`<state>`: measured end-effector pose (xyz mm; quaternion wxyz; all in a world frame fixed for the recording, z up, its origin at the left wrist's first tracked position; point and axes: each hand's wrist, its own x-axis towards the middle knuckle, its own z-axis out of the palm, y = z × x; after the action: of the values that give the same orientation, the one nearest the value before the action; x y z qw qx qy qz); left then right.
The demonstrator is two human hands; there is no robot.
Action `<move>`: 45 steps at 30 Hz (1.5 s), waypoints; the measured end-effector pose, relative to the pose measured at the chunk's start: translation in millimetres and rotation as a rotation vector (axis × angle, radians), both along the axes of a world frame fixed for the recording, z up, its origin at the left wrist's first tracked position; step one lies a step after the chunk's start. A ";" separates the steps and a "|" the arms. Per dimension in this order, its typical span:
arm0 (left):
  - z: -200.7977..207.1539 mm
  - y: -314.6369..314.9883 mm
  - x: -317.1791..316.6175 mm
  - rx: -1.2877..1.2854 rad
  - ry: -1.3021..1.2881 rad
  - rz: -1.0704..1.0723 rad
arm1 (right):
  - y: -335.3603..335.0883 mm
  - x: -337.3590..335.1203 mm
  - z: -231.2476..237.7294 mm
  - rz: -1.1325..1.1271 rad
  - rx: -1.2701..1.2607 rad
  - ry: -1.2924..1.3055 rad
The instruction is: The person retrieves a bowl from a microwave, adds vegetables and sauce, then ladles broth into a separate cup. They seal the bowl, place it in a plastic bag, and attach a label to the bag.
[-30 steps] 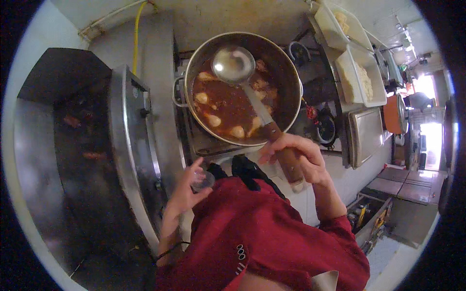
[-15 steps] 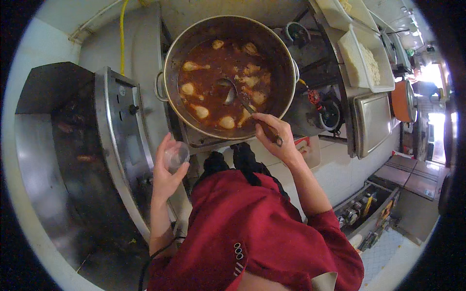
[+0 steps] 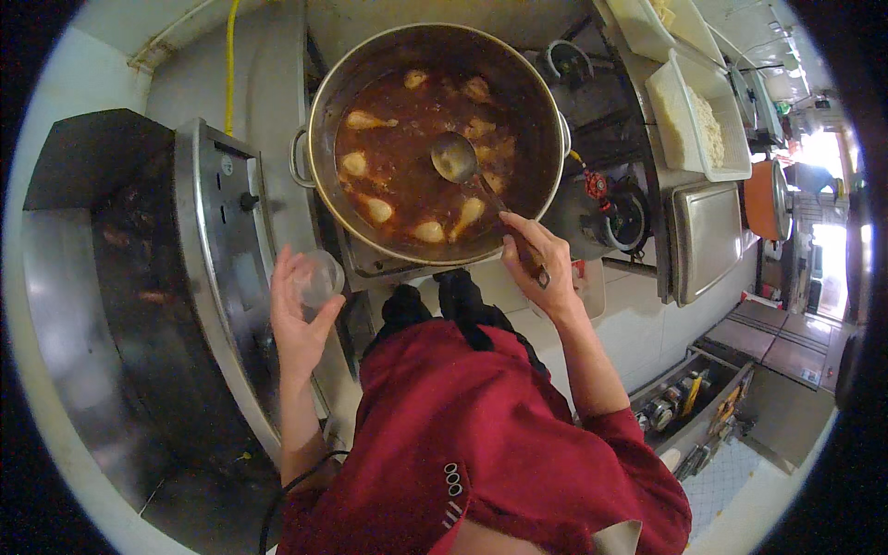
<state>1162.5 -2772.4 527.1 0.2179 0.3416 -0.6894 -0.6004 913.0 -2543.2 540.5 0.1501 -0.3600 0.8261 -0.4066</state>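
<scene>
A large two-handled metal stockpot (image 3: 326, 180) holds reddish-brown broth (image 3: 398, 166) with several drumsticks, such as the drumstick (image 3: 368, 121) at its left side. My right hand (image 3: 541, 264) is wrapped round the handle of a ladle (image 3: 454, 157), whose bowl is over the broth near the middle of the pot. My left hand (image 3: 301, 314) is left of and nearer than the pot. It grips a small clear plastic cup (image 3: 316, 277) between thumb and fingers; I cannot make out anything inside the cup.
Left of me stands a steel unit with a control knob (image 3: 249, 200) beside a deep steel basin (image 3: 102, 351). Gas burners (image 3: 629, 220) lie right of the pot. Farther right are a white basket (image 3: 689, 120), a metal lidded tray (image 3: 708, 236) and an orange pot (image 3: 764, 199).
The ladle's bowl has risen out of the broth and moved slightly right and farther away. My right hand has shifted a little right, and my left hand with the cup slightly left.
</scene>
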 end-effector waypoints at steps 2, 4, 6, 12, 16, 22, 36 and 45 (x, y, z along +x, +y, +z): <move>0.0 -5.8 -8.4 -0.039 0.024 -0.002 | -0.8 -6.0 -6.5 -0.019 0.001 -0.007; -1.2 -8.5 -12.4 -0.079 0.032 -0.008 | -4.4 -4.9 -17.9 0.010 -0.082 0.023; -2.6 -13.7 -17.1 -0.133 0.015 -0.026 | -9.7 -3.6 -32.5 -0.006 -0.171 0.076; 1.1 -20.3 -30.8 -0.262 -0.069 -0.038 | 4.5 -4.5 -15.1 -0.396 -0.285 -0.536; 3.4 -24.9 -48.6 -0.442 -0.147 -0.063 | 19.4 -7.2 34.9 -0.429 -0.301 -0.536; 7.5 -23.0 -77.7 -0.518 -0.106 -0.103 | 27.6 -8.6 84.4 -0.365 -0.276 -0.409; -1.7 -22.2 -51.0 -0.461 -0.171 -0.001 | 30.2 -1.6 24.8 0.189 0.015 0.379; -3.4 -22.6 -46.8 -0.490 -0.157 -0.007 | 34.5 8.1 -32.0 -0.296 -0.143 -0.409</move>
<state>1115.8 -2795.0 523.7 0.2380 0.3216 -0.8303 -0.3879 921.0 -2508.7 508.5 0.2270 -0.1551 0.7913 -0.5461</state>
